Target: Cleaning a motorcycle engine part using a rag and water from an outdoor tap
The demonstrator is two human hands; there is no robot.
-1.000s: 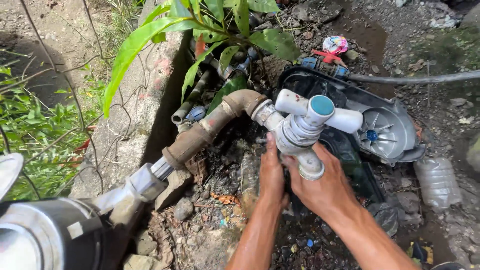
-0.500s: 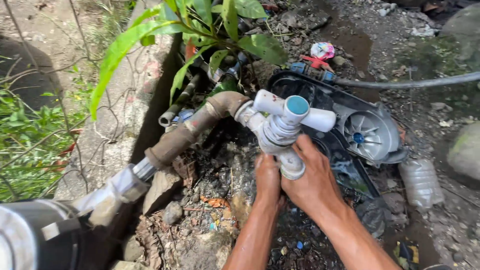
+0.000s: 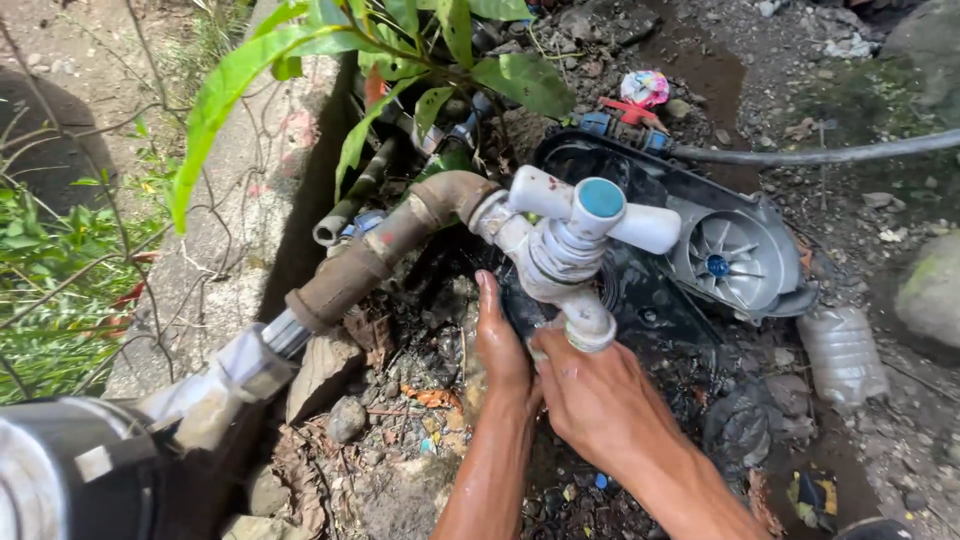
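A white plastic tap [image 3: 560, 250] with a blue-capped cross handle [image 3: 598, 200] sits at the end of a rusty brown elbow pipe [image 3: 400, 235]. Both my hands are under its spout [image 3: 588, 330]. My left hand [image 3: 500, 345] points up beside the tap body, fingers straight and together, with nothing seen in it. My right hand [image 3: 590, 395] lies just below the spout, pressed against the left hand. Its fingers are hidden, so I cannot tell whether it holds anything. No water shows at the spout.
A black and grey machine cover with a fan [image 3: 735, 260] lies behind the tap, and a black hose [image 3: 820, 155] runs to the right. A concrete curb [image 3: 250, 200], leafy plant [image 3: 440, 60], crushed clear bottle [image 3: 845, 360], stones and litter surround wet dark ground. A taped metal pipe [image 3: 90, 460] is near left.
My right hand slid down off the spout to just below it. My left hand stretched its fingers up beside the tap. The view shifted slightly.
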